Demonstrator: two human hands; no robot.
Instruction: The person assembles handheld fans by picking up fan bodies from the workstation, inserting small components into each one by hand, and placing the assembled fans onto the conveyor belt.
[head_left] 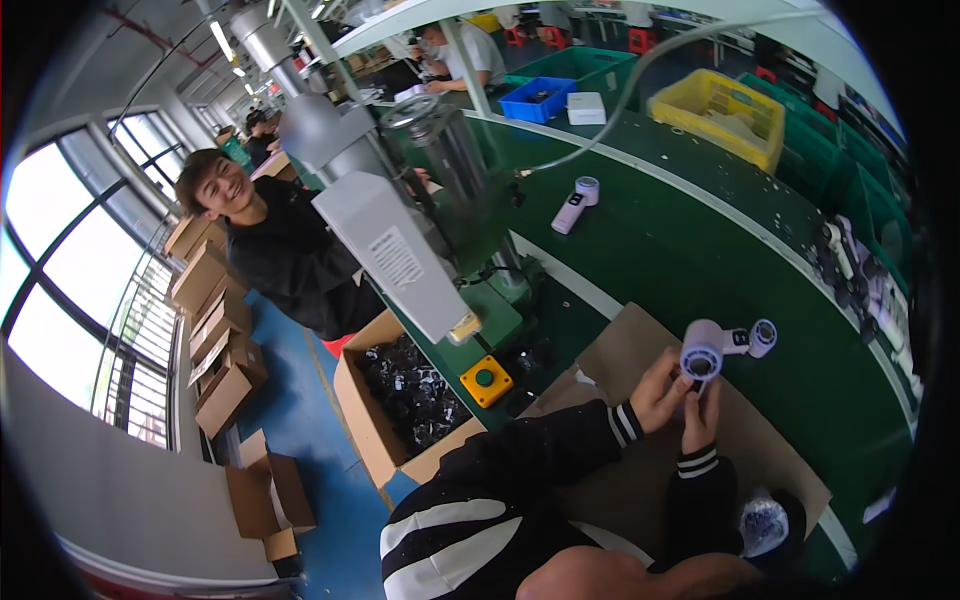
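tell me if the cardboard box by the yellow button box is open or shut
Open: nothing covers the top of the cardboard box, and dark, glossy parts show inside.

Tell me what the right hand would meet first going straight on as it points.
The right hand would likely meet the held lilac device first, at its round head, though depth is unclear.

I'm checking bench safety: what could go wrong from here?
The lavender round-headed handheld device, held between left hand and right hand, could drop if the grip slips, or knock the similar lavender device just beyond it.

The black left sleeve with white cuff stripes might bump the nearby yellow square button box.
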